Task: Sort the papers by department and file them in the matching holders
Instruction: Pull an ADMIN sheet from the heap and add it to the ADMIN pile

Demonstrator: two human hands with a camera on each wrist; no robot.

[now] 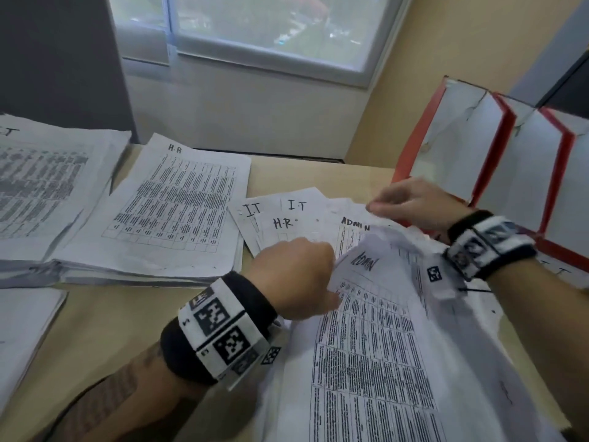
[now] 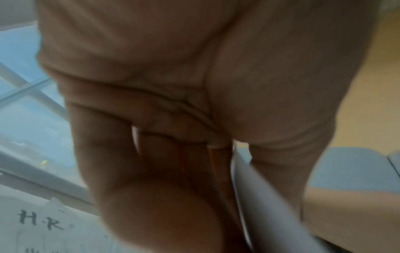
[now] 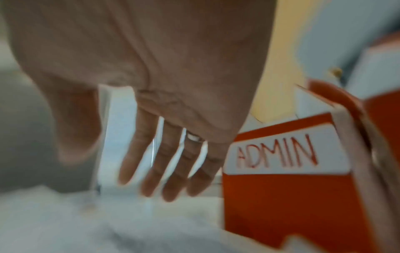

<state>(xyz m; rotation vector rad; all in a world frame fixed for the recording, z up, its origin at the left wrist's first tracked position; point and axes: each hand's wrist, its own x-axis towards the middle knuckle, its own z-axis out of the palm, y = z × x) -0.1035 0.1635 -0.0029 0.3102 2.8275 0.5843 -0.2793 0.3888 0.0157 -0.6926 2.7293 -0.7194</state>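
Observation:
In the head view, my left hand (image 1: 296, 269) grips the top left edge of a printed sheet headed ADMIN (image 1: 376, 330), lifted and bent over more papers at the front right. In the left wrist view, curled fingers (image 2: 194, 162) and thumb pinch that sheet's edge (image 2: 255, 196). My right hand (image 1: 382, 205) hovers with straight fingers (image 3: 151, 171) and holds nothing, above a fanned pile (image 1: 287, 215) marked I.T, H.R and ADMIN. Red holders (image 1: 455, 154) stand at the right; the nearest is labelled ADMIN (image 3: 281, 196).
An H.R stack (image 1: 178, 212) lies left of the fanned pile, and an I.T stack (image 1: 41, 186) lies at the far left. Another stack (image 1: 22, 330) sits at the front left. The wooden desk (image 1: 127, 314) meets a wall with a window behind.

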